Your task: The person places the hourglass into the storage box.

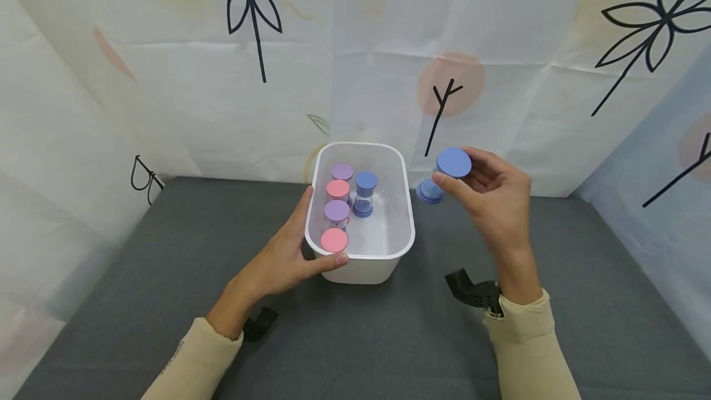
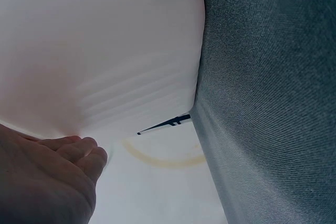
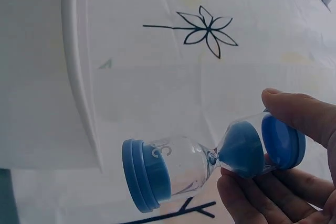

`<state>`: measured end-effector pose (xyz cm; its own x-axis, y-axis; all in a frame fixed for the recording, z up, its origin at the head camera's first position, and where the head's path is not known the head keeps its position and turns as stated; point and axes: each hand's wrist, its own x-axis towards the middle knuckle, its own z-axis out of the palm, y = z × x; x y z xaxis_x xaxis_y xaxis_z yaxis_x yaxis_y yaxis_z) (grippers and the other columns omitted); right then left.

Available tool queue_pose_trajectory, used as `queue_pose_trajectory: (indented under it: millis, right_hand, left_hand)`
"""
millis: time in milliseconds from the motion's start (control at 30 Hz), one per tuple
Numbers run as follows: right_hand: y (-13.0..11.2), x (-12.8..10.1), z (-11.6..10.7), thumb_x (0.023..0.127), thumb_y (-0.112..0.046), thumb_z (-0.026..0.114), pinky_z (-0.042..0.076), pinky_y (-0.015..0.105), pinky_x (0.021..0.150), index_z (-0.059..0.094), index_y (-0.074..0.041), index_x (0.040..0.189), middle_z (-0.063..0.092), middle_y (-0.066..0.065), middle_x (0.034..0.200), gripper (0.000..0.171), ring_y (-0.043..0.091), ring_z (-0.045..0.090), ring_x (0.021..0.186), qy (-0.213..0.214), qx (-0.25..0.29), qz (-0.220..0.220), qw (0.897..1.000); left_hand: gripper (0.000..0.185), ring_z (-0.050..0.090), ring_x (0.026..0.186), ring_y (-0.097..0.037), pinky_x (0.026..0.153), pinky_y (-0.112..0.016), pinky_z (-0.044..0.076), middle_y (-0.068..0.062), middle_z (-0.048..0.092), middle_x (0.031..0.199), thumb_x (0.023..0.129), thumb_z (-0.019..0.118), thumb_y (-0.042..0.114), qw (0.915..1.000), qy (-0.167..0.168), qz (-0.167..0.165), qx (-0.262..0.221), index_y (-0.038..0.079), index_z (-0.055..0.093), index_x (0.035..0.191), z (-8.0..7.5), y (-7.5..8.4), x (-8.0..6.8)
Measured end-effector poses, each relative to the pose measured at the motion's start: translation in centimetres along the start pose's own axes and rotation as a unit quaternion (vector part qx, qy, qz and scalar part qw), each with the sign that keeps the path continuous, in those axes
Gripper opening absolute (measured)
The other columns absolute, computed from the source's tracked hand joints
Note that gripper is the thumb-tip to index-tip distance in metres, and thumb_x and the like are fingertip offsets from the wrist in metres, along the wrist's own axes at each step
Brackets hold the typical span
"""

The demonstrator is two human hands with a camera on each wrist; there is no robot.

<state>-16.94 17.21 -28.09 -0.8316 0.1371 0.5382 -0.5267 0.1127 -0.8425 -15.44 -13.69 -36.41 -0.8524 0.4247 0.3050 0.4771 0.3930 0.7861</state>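
A white plastic bin stands on the grey surface, and my left hand grips its near left corner, thumb over the front rim and fingers along the left side. To the right of the bin, my right hand holds a blue hourglass tilted in the air, pinched at its upper cap between thumb and fingers. Blue sand and clear glass show in the right wrist view. Inside the bin, several hourglasses with purple caps and pink caps line the left side. Beside them stands another blue hourglass.
The dark grey cloth surface spreads around the bin. A pale patterned fabric backdrop rises close behind the bin, with side panels at left and right. Black straps sit at both wrists.
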Motion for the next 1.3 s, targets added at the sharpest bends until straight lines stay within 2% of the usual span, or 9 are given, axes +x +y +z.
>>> queue_pose_trajectory:
  millis: [233, 333, 567, 733, 833, 1000, 1067, 1300]
  right_hand:
    - [-1.0, -0.9, 2.0, 0.073, 0.018, 0.081, 0.053, 0.030, 0.092, 0.068, 0.011, 0.119, 0.071, 0.013, 0.109, 0.048, 0.022, 0.071, 0.100, -0.062, 0.012, -0.029, 0.998]
    - [-1.1, -1.4, 2.8, 0.073, 0.018, 0.081, 0.053, 0.030, 0.092, 0.068, 0.011, 0.120, 0.070, 0.015, 0.112, 0.050, 0.022, 0.071, 0.101, -0.085, 0.006, -0.033, 0.996]
    - [0.1, -2.0, 4.4, 0.075, 0.009, 0.084, 0.053, 0.032, 0.092, 0.068, 0.007, 0.122, 0.070, 0.015, 0.113, 0.049, 0.023, 0.070, 0.102, -0.144, 0.001, 0.002, 0.990]
    - [1.4, -2.4, 5.5, 0.077, 0.002, 0.086, 0.053, 0.032, 0.093, 0.068, 0.005, 0.122, 0.070, 0.015, 0.114, 0.048, 0.023, 0.070, 0.102, -0.192, -0.012, 0.043, 0.980]
    - [2.0, -2.6, 6.0, 0.078, -0.003, 0.087, 0.054, 0.032, 0.091, 0.069, 0.003, 0.120, 0.071, 0.012, 0.112, 0.046, 0.022, 0.071, 0.100, -0.226, -0.049, 0.058, 0.971]
    - [2.3, -2.8, 6.3, 0.076, -0.010, 0.090, 0.056, 0.038, 0.090, 0.072, -0.001, 0.116, 0.072, 0.008, 0.107, 0.045, 0.020, 0.072, 0.097, -0.255, -0.122, 0.048, 0.958]
    - [2.3, -2.8, 6.3, 0.075, -0.011, 0.091, 0.056, 0.041, 0.090, 0.072, -0.001, 0.115, 0.072, 0.008, 0.105, 0.045, 0.021, 0.072, 0.096, -0.262, -0.135, 0.042, 0.955]
    - [2.3, -3.0, 6.4, 0.075, -0.018, 0.092, 0.056, 0.038, 0.089, 0.071, -0.004, 0.118, 0.072, 0.004, 0.107, 0.050, 0.019, 0.071, 0.097, -0.284, -0.197, 0.033, 0.938]
  left_hand:
    - [0.112, 0.032, 0.145, -0.027, 0.113, -0.060, 0.026, 0.007, 0.019, 0.164, 0.085, 0.083, 0.030, 0.9998, -0.005, -0.001, -0.020, 0.031, 0.002, 0.163, -0.6, 2.7, -0.3]
    - [0.112, 0.032, 0.145, -0.028, 0.114, -0.060, 0.026, 0.006, 0.019, 0.164, 0.085, 0.083, 0.028, 0.9996, -0.006, -0.002, -0.026, 0.030, 0.003, 0.163, -0.7, 3.1, -0.3]
    - [0.115, 0.033, 0.143, -0.016, 0.112, -0.058, 0.030, 0.010, 0.018, 0.165, 0.084, 0.083, 0.044, 1.0000, -0.003, -0.006, -0.003, 0.040, -0.002, 0.162, -0.1, 0.4, -0.1]
    - [0.117, 0.033, 0.143, -0.013, 0.112, -0.057, 0.030, 0.008, 0.017, 0.166, 0.082, 0.083, 0.048, 1.0000, -0.001, -0.007, -0.006, 0.040, -0.003, 0.162, 0.1, -0.3, 0.0]
    - [0.117, 0.035, 0.142, -0.014, 0.112, -0.056, 0.032, 0.007, 0.019, 0.165, 0.082, 0.083, 0.047, 1.0000, -0.002, -0.001, -0.009, 0.040, -0.002, 0.162, 0.1, -0.3, 0.1]
    - [0.117, 0.036, 0.141, -0.015, 0.111, -0.056, 0.033, 0.007, 0.019, 0.165, 0.082, 0.084, 0.045, 1.0000, -0.003, 0.001, -0.008, 0.040, -0.003, 0.162, 0.1, -0.3, 0.1]
    - [0.118, 0.036, 0.142, -0.015, 0.111, -0.058, 0.033, 0.007, 0.018, 0.166, 0.083, 0.084, 0.045, 1.0000, -0.004, -0.001, -0.007, 0.040, -0.003, 0.162, 0.1, -0.3, 0.1]
    - [0.118, 0.033, 0.144, -0.017, 0.111, -0.059, 0.033, 0.006, 0.015, 0.167, 0.083, 0.083, 0.046, 1.0000, -0.005, -0.005, -0.005, 0.037, -0.004, 0.162, 0.1, -0.3, 0.1]
